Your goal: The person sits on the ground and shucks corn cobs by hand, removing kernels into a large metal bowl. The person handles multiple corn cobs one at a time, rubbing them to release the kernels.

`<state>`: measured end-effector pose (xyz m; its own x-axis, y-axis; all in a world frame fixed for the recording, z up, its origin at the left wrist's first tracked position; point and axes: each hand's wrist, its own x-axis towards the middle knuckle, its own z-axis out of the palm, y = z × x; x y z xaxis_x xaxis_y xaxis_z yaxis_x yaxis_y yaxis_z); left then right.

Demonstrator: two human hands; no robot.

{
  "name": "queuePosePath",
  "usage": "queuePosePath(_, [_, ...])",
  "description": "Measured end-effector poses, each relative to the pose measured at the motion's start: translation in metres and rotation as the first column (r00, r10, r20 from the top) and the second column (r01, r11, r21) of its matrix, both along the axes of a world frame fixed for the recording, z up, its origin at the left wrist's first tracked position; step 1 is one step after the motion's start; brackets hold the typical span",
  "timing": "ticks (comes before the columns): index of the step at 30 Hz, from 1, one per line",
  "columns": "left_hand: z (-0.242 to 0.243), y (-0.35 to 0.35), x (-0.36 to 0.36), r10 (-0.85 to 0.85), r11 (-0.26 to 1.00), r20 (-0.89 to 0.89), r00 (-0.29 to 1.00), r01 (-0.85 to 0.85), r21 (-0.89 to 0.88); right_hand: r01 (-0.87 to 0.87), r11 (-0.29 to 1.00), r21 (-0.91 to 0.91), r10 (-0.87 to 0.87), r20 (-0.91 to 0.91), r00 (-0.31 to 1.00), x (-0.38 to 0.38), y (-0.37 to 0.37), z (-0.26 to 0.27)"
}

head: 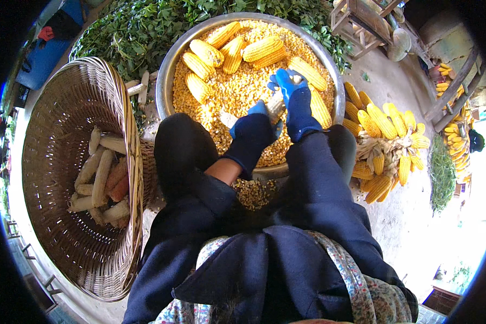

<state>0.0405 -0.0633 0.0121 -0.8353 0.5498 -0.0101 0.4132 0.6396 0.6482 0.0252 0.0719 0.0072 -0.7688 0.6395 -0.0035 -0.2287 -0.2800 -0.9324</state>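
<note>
Blue coated gloves cover both hands, which work over a wide metal basin point(164, 95) of loose yellow corn kernels point(236, 95). My left hand point(253, 127) is closed around a mostly bare, pale corn cob point(275, 106). Close beside it, my right hand point(293, 91) has its fingers curled, with a whitish cob end point(296, 79) showing between them. Whether that end belongs to the same cob is hidden. Another pale cob piece point(228, 119) shows left of my left hand. Several full yellow ears point(263, 48) lie on the kernels around the rim.
A large wicker basket point(60, 133) at left leans open towards me, with stripped cobs point(103, 178) inside. Tied yellow ears point(382, 121) lie on the floor at right. Leafy green vines point(133, 32) spread behind the basin. A wooden stool point(362, 26) stands at upper right.
</note>
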Motion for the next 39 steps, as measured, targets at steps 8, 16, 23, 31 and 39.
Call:
queuePosePath(8, [0.007,-0.023,-0.027,-0.624,0.478,0.517,0.586,-0.236,0.846,-0.203,0.976,0.075,0.175,0.276,0.945,0.058,0.030,0.057])
queuePosePath(16, [0.037,-0.025,-0.012,-0.555,0.530,0.200,0.808,0.158,0.833,-0.391,0.905,-0.167,0.423,0.263,0.867,0.114,-0.042,0.100])
queuePosePath(23, [0.055,0.010,-0.014,-0.483,0.388,0.476,0.735,-0.308,0.869,-0.345,0.937,-0.058,0.346,0.297,0.890,0.124,-0.042,0.096])
queuePosePath(31, [0.050,-0.028,-0.036,-0.298,0.638,0.306,0.904,-0.050,0.768,-0.503,0.864,0.023,0.438,0.460,0.773,0.123,-0.062,0.116])
queuePosePath(39, [0.047,-0.013,-0.054,-0.374,0.316,0.449,0.812,-0.343,0.885,-0.474,0.881,0.014,0.426,0.416,0.803,0.094,-0.058,0.119])
